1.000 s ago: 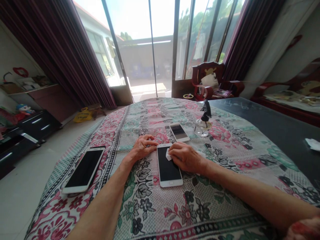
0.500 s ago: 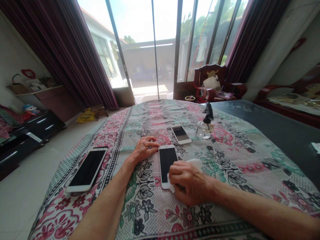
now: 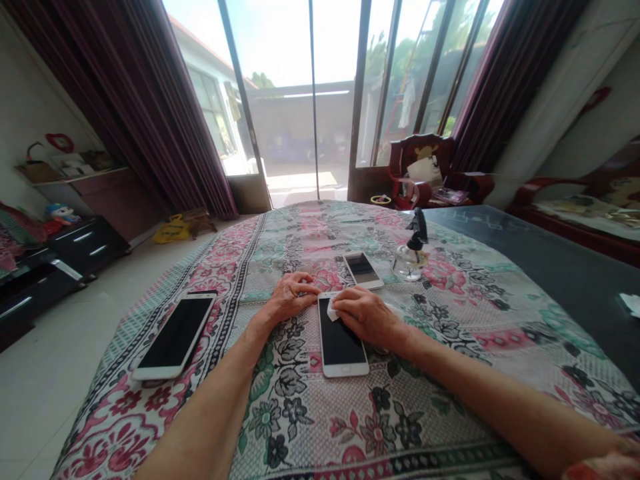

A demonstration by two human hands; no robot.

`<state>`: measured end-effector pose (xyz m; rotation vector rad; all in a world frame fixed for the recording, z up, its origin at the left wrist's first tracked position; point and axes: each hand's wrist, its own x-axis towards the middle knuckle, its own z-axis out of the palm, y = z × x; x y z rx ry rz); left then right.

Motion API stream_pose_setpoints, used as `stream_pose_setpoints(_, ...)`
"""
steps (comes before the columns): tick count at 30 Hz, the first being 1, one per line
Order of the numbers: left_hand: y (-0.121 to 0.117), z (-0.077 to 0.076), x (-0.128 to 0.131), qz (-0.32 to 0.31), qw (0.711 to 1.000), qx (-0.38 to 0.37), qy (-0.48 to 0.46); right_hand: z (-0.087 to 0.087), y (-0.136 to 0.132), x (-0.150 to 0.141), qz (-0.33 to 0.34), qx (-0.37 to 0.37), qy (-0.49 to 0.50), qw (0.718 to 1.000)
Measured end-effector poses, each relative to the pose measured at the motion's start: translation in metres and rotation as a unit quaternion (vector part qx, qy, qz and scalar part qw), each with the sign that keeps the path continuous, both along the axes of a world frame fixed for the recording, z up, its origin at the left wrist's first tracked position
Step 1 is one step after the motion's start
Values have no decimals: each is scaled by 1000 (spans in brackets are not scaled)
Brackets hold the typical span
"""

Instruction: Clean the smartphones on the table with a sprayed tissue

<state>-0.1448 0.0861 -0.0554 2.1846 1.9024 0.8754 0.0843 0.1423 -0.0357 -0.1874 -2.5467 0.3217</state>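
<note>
A white smartphone (image 3: 345, 347) with a dark screen lies face up on the patterned tablecloth between my hands. My right hand (image 3: 367, 317) presses a folded white tissue (image 3: 333, 311) against the upper part of its screen. Part of the tissue is hidden under the palm. At the phone's upper left corner rests my left hand (image 3: 293, 295), its fingers apart and the fingertips touching the edge. Just beyond is a smaller white phone (image 3: 362, 269), and a clear spray bottle (image 3: 409, 259) with a black nozzle stands to its right.
Another large white phone (image 3: 176, 337) lies at the table's left side, propped on something dark. A dark tabletop (image 3: 500, 247) extends on the right. Behind the table are a wooden chair (image 3: 420, 170) and glass doors; a yellow bag (image 3: 173, 229) sits on the floor.
My right hand has slid the tissue from the phone's lower right side up to the top of the screen, uncovering the bottom end. My left hand has stayed in place.
</note>
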Motion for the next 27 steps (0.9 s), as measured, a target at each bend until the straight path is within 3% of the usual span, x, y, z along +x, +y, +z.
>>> stream_pose_setpoints(15, 0, -2, -1, 5, 1000, 9, -3, 8, -58, 15, 76, -17, -55, 995)
stream_pose_setpoints(27, 1, -3, -3, -6, 1000, 4, -1, 0, 1, -10, 37, -3, -13, 999)
